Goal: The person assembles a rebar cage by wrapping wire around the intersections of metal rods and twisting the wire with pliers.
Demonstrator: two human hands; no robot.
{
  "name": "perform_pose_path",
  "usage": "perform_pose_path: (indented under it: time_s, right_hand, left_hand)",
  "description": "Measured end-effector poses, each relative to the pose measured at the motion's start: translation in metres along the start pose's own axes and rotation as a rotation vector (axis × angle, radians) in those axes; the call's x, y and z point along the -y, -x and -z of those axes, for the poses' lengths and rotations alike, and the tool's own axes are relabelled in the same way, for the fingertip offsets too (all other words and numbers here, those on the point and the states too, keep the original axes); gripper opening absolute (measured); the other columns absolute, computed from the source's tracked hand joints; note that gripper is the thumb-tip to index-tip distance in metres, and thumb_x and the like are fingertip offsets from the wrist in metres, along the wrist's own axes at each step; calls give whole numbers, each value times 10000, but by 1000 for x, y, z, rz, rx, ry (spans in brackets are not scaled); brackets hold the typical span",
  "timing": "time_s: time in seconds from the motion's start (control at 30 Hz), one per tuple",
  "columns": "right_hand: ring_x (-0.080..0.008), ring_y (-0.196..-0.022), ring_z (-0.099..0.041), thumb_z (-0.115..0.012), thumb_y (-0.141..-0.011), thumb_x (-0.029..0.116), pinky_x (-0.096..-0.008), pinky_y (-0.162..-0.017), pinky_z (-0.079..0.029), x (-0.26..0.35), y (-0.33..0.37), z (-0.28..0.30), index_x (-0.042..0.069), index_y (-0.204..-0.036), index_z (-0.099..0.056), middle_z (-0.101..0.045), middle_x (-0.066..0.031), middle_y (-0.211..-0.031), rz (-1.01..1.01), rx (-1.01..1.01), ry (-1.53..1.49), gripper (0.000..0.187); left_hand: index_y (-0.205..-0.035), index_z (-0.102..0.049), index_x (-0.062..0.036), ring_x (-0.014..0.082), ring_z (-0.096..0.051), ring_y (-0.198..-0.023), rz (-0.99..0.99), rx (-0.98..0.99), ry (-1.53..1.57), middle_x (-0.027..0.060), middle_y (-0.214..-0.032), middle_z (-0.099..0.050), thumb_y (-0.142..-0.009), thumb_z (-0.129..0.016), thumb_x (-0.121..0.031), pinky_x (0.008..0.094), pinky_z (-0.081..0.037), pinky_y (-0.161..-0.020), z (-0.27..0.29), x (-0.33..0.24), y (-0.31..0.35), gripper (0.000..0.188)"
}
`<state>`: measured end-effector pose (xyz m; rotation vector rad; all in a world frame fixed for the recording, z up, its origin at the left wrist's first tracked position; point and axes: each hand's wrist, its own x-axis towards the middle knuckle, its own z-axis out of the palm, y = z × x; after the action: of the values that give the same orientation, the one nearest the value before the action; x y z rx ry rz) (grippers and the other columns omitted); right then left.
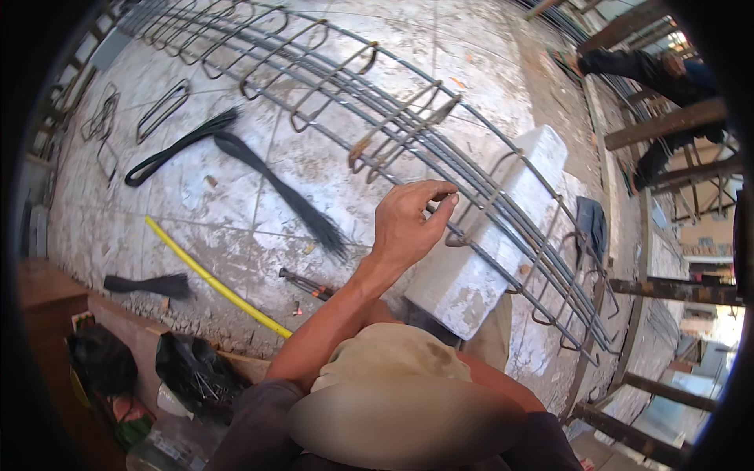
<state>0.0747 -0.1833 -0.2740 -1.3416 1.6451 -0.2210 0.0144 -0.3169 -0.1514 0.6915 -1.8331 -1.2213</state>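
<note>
The rebar cage runs lengthwise upper left to lower right; the left hand has thumb and forefinger close, any grip unclear.

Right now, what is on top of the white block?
The steel cage, with its long bars and bent stirrups, crosses over the white block. Strips of the block's upper face directly behind the bars are covered, so whatever is there cannot be seen.

Texts, labels, brands, numbers, signs: none legible. Bags at lower left: too dark and small for any lettering to be read.
</note>
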Motion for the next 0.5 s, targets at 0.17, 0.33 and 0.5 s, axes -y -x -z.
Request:
perform_pose_path:
  time_s: [0.17,0.33,0.5]
  right_hand:
    - [-398,-1219,-632,-707,-925,263,-512,-976,-539,35,15,21,53,-1453,-523,-656,-220,-1260,7,95,262,597]
    - [-436,-1124,-655,-664,-953,277,-536,-912,-548,40,21,29,69,-1458,-537,-664,-223,-1209,90,29,209,561]
    - [-446,-1065,-677,-648,-976,314,-522,-907,-541,78,29,81,74,-1429,-580,-695,-218,-1174,76,-37,95,517]
  left_hand:
    - [-1331,-606,-2,337,-629,-1151,335,-603,-287,201,-1277,-646,-884,-801,-192,440,-502,-973,90,99,2,524]
    - [-1551,-288,6,447,-535,-1309,795,-788,-411,282,-1400,-544,-792,-882,-349,504,-440,-1097,157,192,-4,1027]
    - [-1457,-455,32,397,-700,-1074,921,-528,-374,256,-1187,-710,-791,-784,-268,465,-535,-954,172,218,-8,801]
